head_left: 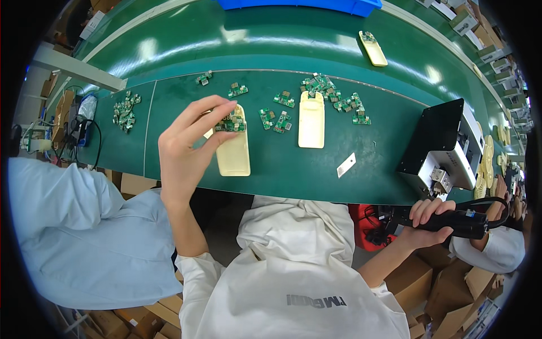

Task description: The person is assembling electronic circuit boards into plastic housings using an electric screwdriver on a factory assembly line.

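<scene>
While your left hand (186, 150) pinches a small green circuit board (230, 124) onto the cream housing (234, 152) at ten o'clock on the worktop (339, 147), your right hand (426, 221) grips the black screwdriver (451, 221) at four o'clock, which likely must come across to fasten it.

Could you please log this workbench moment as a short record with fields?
left hand: fingertips pinch a small green circuit board over one end of a cream plastic case
right hand: grips a black electric screwdriver off the table edge
second cream case: lies flat on the green mat
loose boards: scattered behind the cases
</scene>
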`<state>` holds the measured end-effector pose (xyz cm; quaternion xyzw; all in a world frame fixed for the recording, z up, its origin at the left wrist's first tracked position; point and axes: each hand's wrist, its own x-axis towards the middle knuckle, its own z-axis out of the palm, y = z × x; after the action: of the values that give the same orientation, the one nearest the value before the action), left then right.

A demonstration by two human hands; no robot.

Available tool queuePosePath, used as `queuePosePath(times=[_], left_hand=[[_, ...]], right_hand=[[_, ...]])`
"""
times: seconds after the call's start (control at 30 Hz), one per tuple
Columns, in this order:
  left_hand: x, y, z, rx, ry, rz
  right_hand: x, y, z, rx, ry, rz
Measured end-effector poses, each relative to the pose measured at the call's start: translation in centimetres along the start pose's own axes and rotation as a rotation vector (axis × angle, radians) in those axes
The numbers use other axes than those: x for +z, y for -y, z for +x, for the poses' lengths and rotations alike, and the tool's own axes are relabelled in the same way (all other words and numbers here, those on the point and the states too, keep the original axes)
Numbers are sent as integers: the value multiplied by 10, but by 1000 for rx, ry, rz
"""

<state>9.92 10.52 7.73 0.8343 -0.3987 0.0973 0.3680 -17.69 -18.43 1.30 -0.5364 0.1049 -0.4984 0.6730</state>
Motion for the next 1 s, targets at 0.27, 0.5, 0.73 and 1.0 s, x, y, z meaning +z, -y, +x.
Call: queuePosePath(times=[0.27,0.5,0.73,1.0], left_hand=[[34,3,-15,-115,71,-101],[62,24,-34,-229,155,-115],[64,26,-33,-281,188,-186],[65,30,-35,-218,185,-195]], right_hand=[[4,0,-1,24,-12,-31],[4,-4,-3,68,-2,-56],[5,-5,-3,102,13,-65],[5,-9,-1,97,10,-85]])
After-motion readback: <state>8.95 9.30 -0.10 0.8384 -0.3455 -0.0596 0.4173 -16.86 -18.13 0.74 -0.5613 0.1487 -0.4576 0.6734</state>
